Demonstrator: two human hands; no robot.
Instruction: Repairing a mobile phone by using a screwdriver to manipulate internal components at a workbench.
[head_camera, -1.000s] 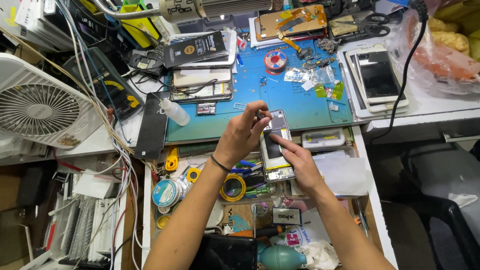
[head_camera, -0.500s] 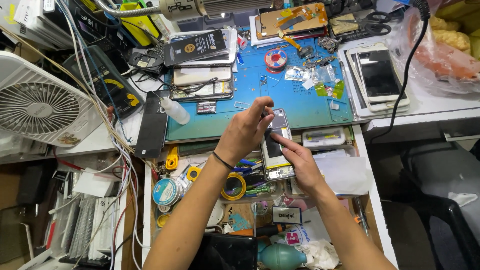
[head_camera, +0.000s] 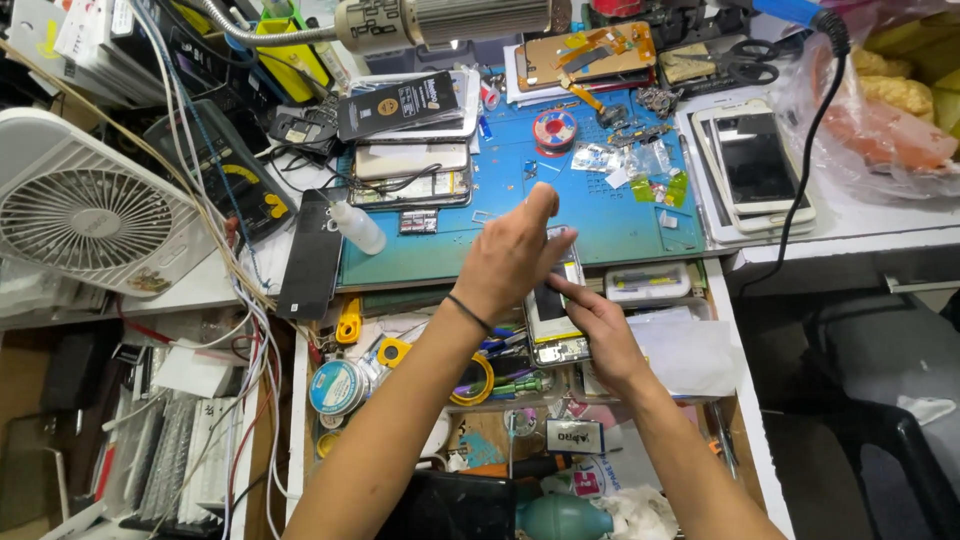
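A white tabletop carries a blue work mat. Left of the mat lie a black phone and a white fan; right of it, stacked white phones. A small white bottle rests on the mat's left edge.

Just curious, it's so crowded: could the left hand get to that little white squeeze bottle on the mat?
Probably yes. The left hand hovers over the blue mat, and the white bottle lies nearby with bare mat between. But both hands are on the opened phone.
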